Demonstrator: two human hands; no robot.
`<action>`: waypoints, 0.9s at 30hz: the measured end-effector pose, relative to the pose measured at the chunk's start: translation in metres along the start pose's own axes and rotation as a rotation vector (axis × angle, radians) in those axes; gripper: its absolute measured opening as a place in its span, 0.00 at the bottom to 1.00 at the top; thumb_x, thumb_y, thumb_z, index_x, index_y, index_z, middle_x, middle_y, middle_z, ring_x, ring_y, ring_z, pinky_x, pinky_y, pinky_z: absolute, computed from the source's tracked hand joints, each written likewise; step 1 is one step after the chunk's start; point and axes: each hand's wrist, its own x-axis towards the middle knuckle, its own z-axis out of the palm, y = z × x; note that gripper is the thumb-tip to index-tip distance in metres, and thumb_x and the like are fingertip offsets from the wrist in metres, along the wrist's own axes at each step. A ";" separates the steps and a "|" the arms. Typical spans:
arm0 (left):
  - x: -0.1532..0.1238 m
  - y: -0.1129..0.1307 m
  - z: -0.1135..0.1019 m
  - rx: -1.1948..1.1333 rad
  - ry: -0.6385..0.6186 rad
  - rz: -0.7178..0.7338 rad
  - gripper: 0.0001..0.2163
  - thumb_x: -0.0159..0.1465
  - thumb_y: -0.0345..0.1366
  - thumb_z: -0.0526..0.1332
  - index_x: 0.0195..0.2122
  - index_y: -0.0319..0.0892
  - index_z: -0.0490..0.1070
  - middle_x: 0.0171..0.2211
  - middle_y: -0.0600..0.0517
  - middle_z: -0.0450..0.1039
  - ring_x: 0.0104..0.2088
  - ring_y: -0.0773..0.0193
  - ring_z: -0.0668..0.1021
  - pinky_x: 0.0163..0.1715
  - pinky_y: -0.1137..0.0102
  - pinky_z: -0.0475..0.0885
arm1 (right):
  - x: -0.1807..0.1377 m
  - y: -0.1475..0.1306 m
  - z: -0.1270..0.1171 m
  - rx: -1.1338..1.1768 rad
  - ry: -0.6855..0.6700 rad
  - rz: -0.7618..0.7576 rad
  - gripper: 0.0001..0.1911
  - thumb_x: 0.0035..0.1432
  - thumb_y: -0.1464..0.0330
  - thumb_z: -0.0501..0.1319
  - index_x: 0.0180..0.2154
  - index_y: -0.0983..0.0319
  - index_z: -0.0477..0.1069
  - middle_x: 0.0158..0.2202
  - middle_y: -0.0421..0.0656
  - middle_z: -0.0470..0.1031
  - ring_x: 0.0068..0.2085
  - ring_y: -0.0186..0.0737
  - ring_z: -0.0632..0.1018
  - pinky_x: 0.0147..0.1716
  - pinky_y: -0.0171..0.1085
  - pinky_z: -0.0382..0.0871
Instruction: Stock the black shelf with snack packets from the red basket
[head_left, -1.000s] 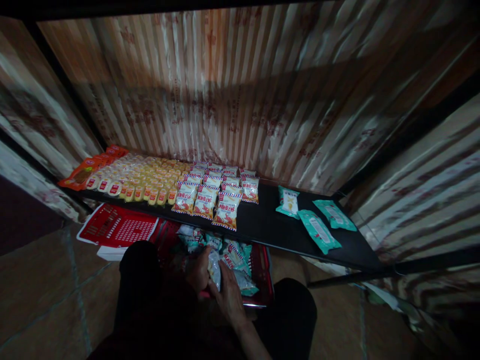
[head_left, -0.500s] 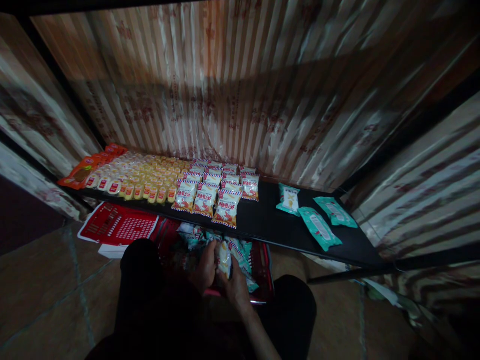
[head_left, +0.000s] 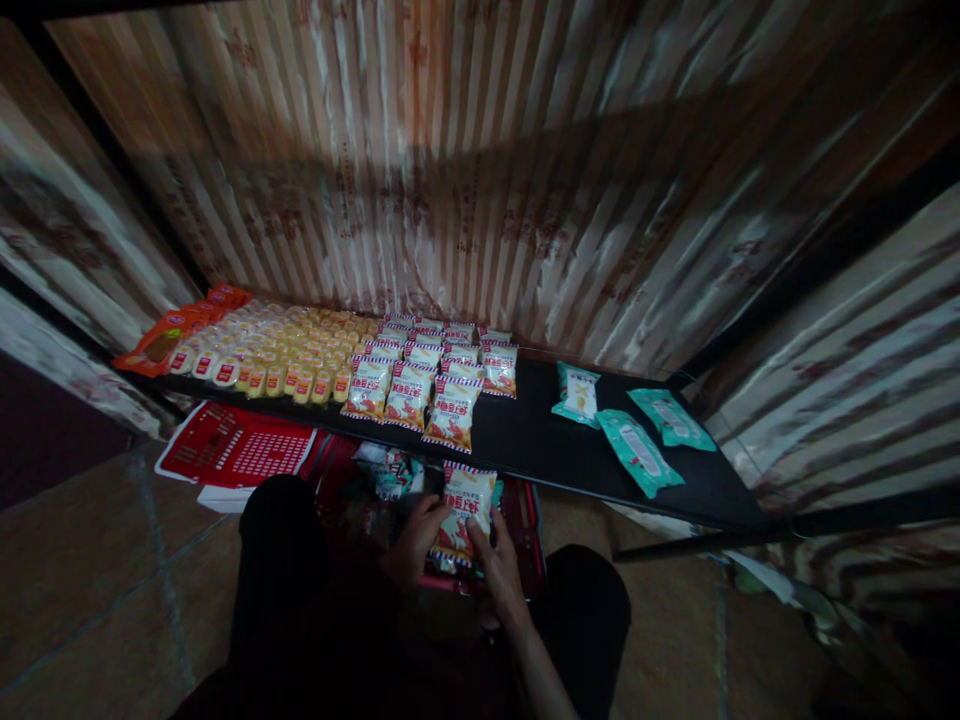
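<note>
The fingers of our left hand (head_left: pixel 411 545) and right hand (head_left: pixel 502 570) pinched a snack packet (head_left: pixel 472 488) at its two sides, the right thumb across its front. We held it over a red basket (head_left: pixel 534 530), just below the front edge of a black shelf (head_left: pixel 532 430). On that surface we had matching packets (head_left: pixel 451 415) in rows, yellow and white wrapped pieces (head_left: pixel 300 360), and teal pouches (head_left: pixel 641 455) well apart. Rippled striped sheeting (head_left: pixel 450 180) lined the dim room above brown floor tiles (head_left: pixel 90 580).

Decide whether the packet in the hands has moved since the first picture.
Yes: the held packet has moved rightward and nearer the front edge of the black shelf.
</note>
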 end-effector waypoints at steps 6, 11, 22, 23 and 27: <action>0.002 -0.003 -0.001 -0.003 -0.043 0.033 0.23 0.40 0.45 0.73 0.33 0.38 0.74 0.29 0.49 0.77 0.30 0.59 0.78 0.36 0.65 0.72 | -0.001 -0.006 -0.002 0.054 -0.085 0.054 0.37 0.46 0.48 0.63 0.53 0.64 0.66 0.45 0.50 0.77 0.43 0.51 0.79 0.39 0.44 0.75; -0.002 0.000 0.003 -0.014 -0.059 0.091 0.25 0.38 0.46 0.74 0.35 0.38 0.74 0.31 0.48 0.78 0.32 0.57 0.78 0.37 0.64 0.71 | 0.005 -0.006 -0.009 0.035 -0.130 0.052 0.31 0.51 0.45 0.58 0.45 0.62 0.72 0.42 0.48 0.79 0.42 0.50 0.79 0.40 0.44 0.74; -0.011 0.010 0.016 -0.002 -0.047 0.145 0.21 0.40 0.43 0.73 0.33 0.39 0.73 0.33 0.47 0.78 0.36 0.55 0.78 0.40 0.63 0.71 | 0.010 -0.001 -0.010 -0.176 0.062 0.000 0.30 0.52 0.42 0.54 0.38 0.61 0.72 0.32 0.45 0.80 0.34 0.46 0.79 0.32 0.39 0.72; -0.011 0.010 0.017 0.002 -0.050 0.153 0.21 0.41 0.43 0.72 0.34 0.39 0.73 0.34 0.47 0.78 0.36 0.55 0.78 0.40 0.63 0.71 | 0.009 0.000 -0.009 -0.195 0.083 -0.011 0.29 0.52 0.43 0.53 0.38 0.61 0.72 0.32 0.45 0.80 0.34 0.46 0.79 0.32 0.39 0.72; -0.014 0.009 0.021 0.033 -0.051 0.184 0.20 0.44 0.44 0.71 0.35 0.39 0.73 0.33 0.47 0.78 0.35 0.57 0.78 0.37 0.66 0.72 | 0.009 0.000 -0.011 -0.222 0.103 -0.028 0.28 0.53 0.43 0.52 0.37 0.60 0.72 0.32 0.44 0.79 0.33 0.46 0.78 0.31 0.38 0.71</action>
